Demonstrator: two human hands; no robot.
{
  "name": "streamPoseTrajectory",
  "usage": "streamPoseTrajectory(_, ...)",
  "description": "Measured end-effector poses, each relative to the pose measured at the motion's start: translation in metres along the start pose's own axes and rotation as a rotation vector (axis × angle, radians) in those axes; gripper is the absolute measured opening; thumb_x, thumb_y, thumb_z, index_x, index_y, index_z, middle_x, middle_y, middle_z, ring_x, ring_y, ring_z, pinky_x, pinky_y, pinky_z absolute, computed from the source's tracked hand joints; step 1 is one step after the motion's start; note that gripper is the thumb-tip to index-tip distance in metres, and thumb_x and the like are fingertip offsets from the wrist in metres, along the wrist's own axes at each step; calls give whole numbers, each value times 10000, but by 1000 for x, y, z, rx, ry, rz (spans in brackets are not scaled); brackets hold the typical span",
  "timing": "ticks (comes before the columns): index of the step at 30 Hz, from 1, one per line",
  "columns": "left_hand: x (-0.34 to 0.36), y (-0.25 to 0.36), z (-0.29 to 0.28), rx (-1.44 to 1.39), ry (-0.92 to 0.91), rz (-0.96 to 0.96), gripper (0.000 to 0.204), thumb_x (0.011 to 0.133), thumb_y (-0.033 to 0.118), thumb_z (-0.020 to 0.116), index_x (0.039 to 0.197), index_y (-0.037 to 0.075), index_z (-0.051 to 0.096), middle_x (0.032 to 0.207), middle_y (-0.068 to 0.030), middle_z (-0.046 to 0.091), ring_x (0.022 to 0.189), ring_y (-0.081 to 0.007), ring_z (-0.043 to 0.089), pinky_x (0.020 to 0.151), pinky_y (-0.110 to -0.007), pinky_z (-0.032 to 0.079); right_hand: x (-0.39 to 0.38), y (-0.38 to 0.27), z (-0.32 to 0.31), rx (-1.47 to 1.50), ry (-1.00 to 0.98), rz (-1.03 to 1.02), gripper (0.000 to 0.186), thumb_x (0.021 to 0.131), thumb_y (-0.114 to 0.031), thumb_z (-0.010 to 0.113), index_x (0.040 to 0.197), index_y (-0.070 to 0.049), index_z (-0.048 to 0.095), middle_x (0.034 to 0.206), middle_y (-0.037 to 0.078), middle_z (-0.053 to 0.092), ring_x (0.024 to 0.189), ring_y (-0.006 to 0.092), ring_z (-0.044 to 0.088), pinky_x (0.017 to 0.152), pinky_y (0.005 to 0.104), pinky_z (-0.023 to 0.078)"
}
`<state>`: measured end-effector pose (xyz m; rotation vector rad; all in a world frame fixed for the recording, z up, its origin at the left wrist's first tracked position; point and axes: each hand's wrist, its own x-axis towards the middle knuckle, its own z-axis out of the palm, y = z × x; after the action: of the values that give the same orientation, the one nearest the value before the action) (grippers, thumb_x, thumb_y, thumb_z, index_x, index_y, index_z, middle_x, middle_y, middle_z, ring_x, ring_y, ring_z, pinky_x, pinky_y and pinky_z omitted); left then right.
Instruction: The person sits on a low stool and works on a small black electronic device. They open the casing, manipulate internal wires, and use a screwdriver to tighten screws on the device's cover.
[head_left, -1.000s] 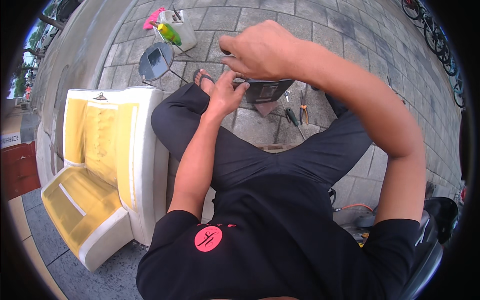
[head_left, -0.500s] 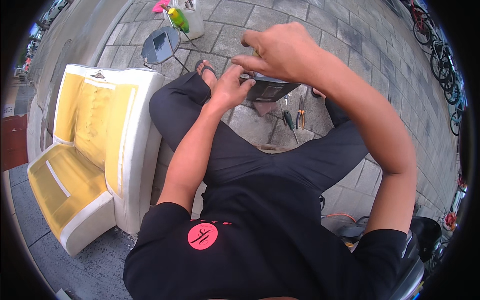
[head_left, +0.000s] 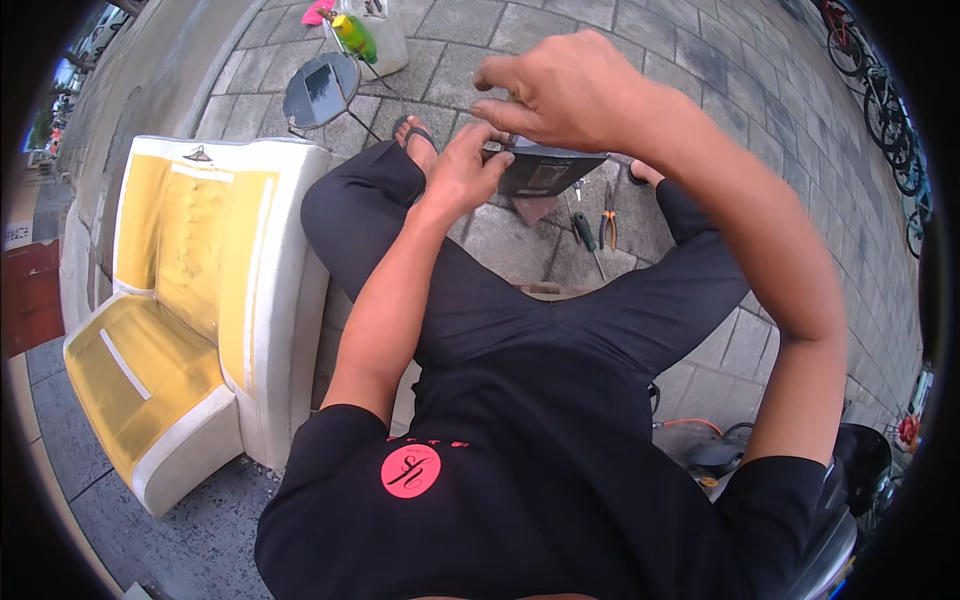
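Between my knees a dark, flat-sided box (head_left: 540, 177) with a printed panel is held up off the paving. My left hand (head_left: 465, 172) pinches its near left edge with thumb and fingers. Just above the box is my right hand (head_left: 575, 95), its fingers curled and thumb brought toward the index finger; whatever it may hold is hidden. The top of the box is mostly covered by this hand. Below lie a green-handled screwdriver (head_left: 583, 232), pliers (head_left: 608, 215) with orange and black handles, and a pinkish-brown flat piece (head_left: 537, 208).
A yellow and white padded seat (head_left: 190, 270) stands close on my left. Ahead to the left are a small round table (head_left: 298, 104) with a dark phone-like slab on it, a green and yellow bottle (head_left: 354, 38) and a whitish bucket (head_left: 392, 48). Bicycles (head_left: 885, 125) line the far right.
My right hand has shifted slightly up over the box. My left hand keeps its hold on the edge. The whole view has moved a little.
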<state>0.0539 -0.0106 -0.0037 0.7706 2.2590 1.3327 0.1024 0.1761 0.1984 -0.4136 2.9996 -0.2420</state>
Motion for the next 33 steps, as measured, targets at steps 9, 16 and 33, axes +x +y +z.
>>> streamPoseTrajectory(9,6,-17,7,-64,-3,30,321,988,149,806,1261,8,712,1267,-183,690,1033,-332,770,913,-418,629,0,7,20,116,190,-200,541,993,-280,676,1502,-101,638,1048,202,783,1019,429,777,886,558,607)
streamPoseTrajectory(16,2,-18,6,-16,57,131,310,1036,99,767,1306,-20,675,1059,-100,770,843,-170,755,832,-360,591,-4,2,14,26,203,-131,401,1001,-315,700,1327,-81,688,1010,178,778,957,394,784,809,520,611)
streamPoseTrajectory(33,4,5,-3,114,-33,40,364,995,114,805,1318,-6,690,1218,-179,724,1009,-307,810,877,-409,626,5,10,30,30,281,-243,402,990,-357,717,1272,-72,685,914,158,779,888,410,781,774,535,612)
